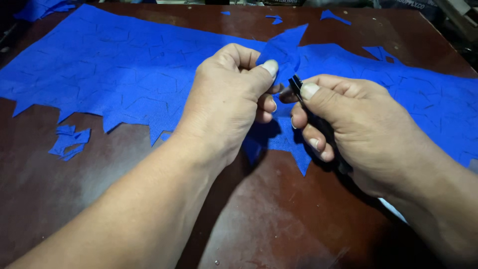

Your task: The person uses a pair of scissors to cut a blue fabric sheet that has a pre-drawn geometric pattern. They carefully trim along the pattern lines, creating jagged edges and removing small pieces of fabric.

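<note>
1. Over the tabletop (279, 219), my left hand (226, 99) pinches a blue fabric piece (284, 50); my right hand (358, 124) is closed round a black tool (296, 83).
2. Sheet (124, 74) bottom edge already jagged, scraps (69, 142) lie left; most marked shapes look uncut.
3. Near side bare, room to move.

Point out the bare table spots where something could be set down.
Bare dark wood table lies along the near edge, below the blue fabric sheet's jagged edge, between the forearms. Scraps lie at near left. The centre is crowded: left hand pinches fabric, right hand grips a black tool.
</note>
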